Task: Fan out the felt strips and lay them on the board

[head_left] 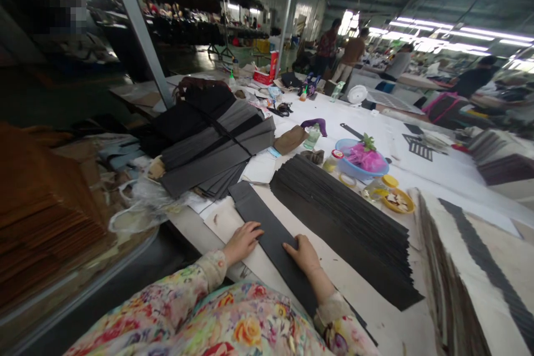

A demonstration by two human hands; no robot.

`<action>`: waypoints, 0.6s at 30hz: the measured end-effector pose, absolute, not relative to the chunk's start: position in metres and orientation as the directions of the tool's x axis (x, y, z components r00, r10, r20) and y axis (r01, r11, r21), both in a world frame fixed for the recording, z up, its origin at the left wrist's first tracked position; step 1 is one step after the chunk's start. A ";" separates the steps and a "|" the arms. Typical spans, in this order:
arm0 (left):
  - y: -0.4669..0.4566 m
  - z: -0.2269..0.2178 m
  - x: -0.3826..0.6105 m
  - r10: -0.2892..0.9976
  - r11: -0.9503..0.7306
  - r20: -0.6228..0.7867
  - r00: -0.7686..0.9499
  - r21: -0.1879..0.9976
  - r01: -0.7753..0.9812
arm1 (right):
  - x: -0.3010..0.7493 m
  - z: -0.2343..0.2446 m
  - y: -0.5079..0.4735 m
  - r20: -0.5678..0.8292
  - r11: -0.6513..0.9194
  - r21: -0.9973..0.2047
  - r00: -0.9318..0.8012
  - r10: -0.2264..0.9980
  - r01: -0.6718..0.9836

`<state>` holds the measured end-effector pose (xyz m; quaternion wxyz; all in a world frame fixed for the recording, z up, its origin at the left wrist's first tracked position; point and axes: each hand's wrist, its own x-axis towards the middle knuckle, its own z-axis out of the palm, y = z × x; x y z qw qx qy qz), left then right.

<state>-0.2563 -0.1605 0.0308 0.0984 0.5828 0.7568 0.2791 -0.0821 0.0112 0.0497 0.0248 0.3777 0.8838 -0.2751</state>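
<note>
A long dark grey strip (267,228) lies on a pale sheet on the white worktable (375,122). My left hand (242,242) rests at the strip's left edge, fingers lying flat on it. My right hand (306,256) lies flat on the strip's right side, fingers stretched forward. Neither hand grips anything. To the right of the strip, a fanned row of black strips (346,222) spreads across the table. Behind it sits a stack of grey sheets (212,150).
A blue bowl with pink contents (362,160), a yellow lid (398,200) and small bottles stand past the black strips. A striped stack of sheets (471,272) lies at right, brown card stacks (41,211) at left. Several people stand at far tables.
</note>
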 end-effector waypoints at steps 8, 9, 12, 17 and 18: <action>-0.161 0.033 -0.246 0.941 0.180 0.157 -0.298 0.516 0.838 | -0.080 0.051 0.019 -0.379 0.554 -0.456 -0.715 0.587 0.697; -0.162 0.035 -0.241 0.943 0.184 0.148 -0.298 0.514 0.838 | -0.075 0.052 0.020 -0.380 0.563 -0.467 -0.729 0.569 0.682; -0.169 0.041 -0.222 0.969 0.121 0.119 -0.216 0.534 0.837 | -0.051 0.053 0.026 -0.398 0.586 -0.506 -0.774 0.493 0.633; -0.181 0.045 -0.212 0.989 -0.032 0.131 -0.068 0.641 0.767 | -0.001 0.048 0.045 -0.420 0.678 -0.398 -0.779 0.465 0.618; -0.183 0.045 -0.217 0.980 0.016 0.141 -0.141 0.649 0.760 | 0.003 0.048 0.044 -0.387 0.709 -0.351 -0.784 0.485 0.612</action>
